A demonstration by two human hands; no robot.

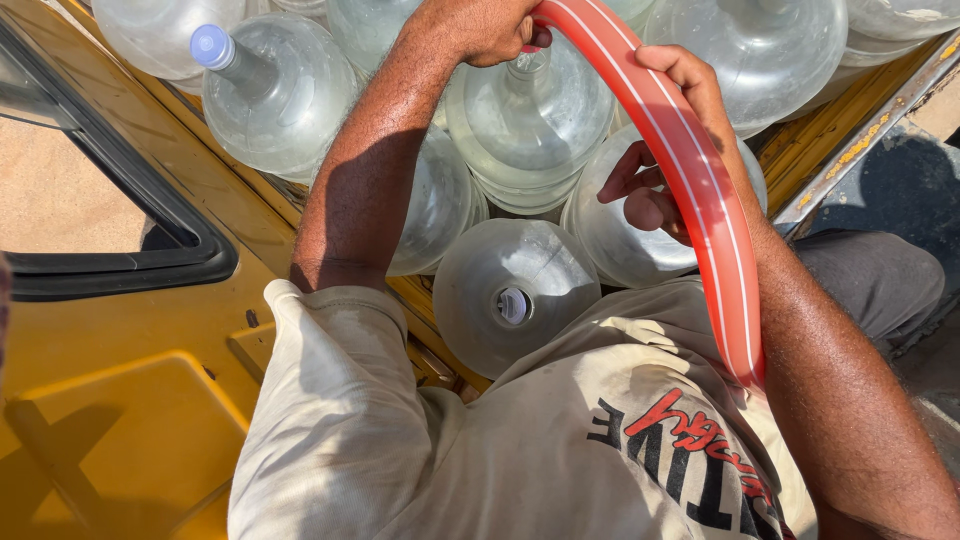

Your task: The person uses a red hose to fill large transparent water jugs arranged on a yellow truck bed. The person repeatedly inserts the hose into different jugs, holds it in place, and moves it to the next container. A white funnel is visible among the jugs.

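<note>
Both hands are gripping the red hose (690,190), left hand (480,28) clenched near the open water jug (528,125) mouth, right hand (660,150) mid-length; it's looking flexible, light, likely slick.

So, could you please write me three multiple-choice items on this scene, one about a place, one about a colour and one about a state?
1. Where does the left hand hold the hose?
A. At a bottle's open neck
B. On the yellow panel
C. Against the shirt

2. What colour is the hose?
A. Green
B. Red with thin white stripes
C. Black

3. What state is the bottle at upper left in?
A. Open
B. Crushed
C. Capped

Answers:
1 A, the hand grips the hose end at the mouth of the middle bottle.
2 B, stripes run along its red curve past the right hand.
3 C, a blue cap sits on it.
</note>
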